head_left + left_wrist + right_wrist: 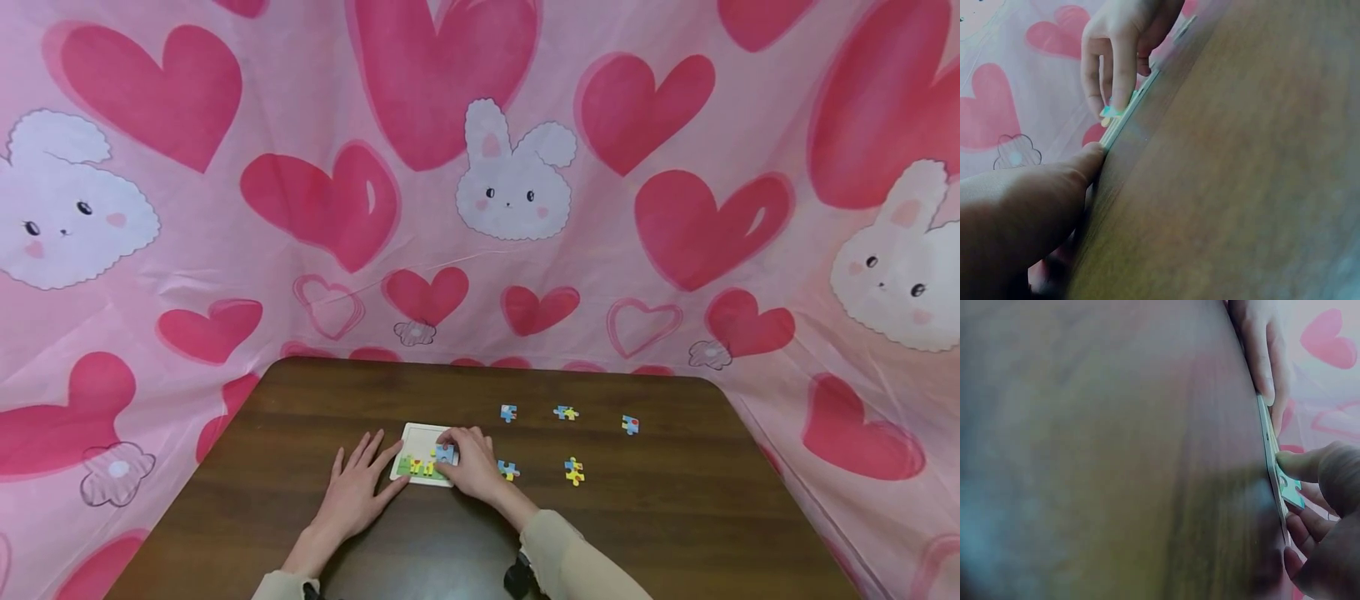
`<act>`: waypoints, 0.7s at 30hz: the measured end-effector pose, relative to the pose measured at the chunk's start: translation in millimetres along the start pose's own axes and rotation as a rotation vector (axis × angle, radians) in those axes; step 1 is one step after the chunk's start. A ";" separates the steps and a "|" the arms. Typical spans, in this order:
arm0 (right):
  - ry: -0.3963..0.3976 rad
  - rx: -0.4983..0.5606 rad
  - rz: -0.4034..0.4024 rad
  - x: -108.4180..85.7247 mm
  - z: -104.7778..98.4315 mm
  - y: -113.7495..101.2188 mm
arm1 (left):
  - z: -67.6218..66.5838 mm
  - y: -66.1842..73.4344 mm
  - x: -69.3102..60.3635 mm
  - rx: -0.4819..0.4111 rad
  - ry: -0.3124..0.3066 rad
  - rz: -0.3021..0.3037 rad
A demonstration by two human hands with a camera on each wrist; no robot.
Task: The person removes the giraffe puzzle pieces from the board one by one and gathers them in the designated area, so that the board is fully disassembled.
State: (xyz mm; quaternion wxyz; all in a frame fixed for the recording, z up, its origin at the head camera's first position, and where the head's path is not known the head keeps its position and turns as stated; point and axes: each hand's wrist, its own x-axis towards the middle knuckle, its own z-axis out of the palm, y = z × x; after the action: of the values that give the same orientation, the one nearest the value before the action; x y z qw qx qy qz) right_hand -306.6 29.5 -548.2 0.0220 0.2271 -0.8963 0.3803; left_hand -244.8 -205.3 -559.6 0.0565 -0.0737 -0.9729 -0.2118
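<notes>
A white-rimmed puzzle tray (422,428) lies on the table, with green and yellow pieces (416,467) along its near side. My right hand (477,469) pinches a blue jigsaw piece (445,453) over the tray's right part. In the right wrist view this piece (1291,490) is tilted between thumb and fingers, close to the tray. My left hand (356,492) lies flat at the tray's left side with its fingers spread. Its thumb (1088,161) touches the tray edge in the left wrist view. The right hand covers the tray's right edge in the head view.
Loose jigsaw pieces lie to the right: a far row with a blue-white piece (508,413), a blue-yellow one (566,412) and a blue-red one (630,425). Nearer are a yellow piece (574,472) and one (508,471) beside the right hand. Pink heart-print cloth (517,275) hangs around the brown table (675,500).
</notes>
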 end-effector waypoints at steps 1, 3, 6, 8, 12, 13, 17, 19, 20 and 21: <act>-0.005 0.001 -0.009 -0.6 -0.6 0.8 | -0.2 0.3 0.0 0.000 0.000 0.000; -0.011 0.014 -0.030 -1.9 -2.2 2.1 | -0.4 0.6 -0.1 0.000 -0.001 -0.001; -0.028 0.024 -0.040 -2.9 -3.9 3.8 | -0.5 0.9 -0.7 -0.002 0.004 0.001; -0.042 0.029 -0.042 -3.0 -4.5 3.7 | -0.7 0.6 -1.2 -0.001 0.008 0.004; -0.069 0.025 -0.044 -2.8 -4.2 4.2 | 0.2 -0.1 -2.0 -0.003 0.011 0.007; -0.071 0.022 -0.050 -2.7 -4.2 4.1 | 0.9 -0.3 -2.1 -0.006 0.018 0.009; -0.072 0.017 -0.074 -1.5 -4.2 5.4 | 4.7 -1.4 -2.3 -0.032 0.082 0.043; -0.070 0.040 -0.078 -0.9 -4.5 6.6 | 5.5 -1.5 -2.0 -0.039 0.105 0.055; -0.066 0.053 -0.089 -0.4 -4.4 8.0 | 5.7 -1.7 -1.7 -0.041 0.110 0.059; -0.065 0.074 -0.091 -0.1 -4.8 9.2 | 5.7 -1.8 -1.2 -0.042 0.110 0.059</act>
State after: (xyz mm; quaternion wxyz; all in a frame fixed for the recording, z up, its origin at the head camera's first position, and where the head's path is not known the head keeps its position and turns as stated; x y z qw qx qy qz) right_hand -311.0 38.4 -551.0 0.0020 0.2806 -0.8705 0.4045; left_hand -244.4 -204.6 -565.6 0.1148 -0.0918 -0.9610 -0.2341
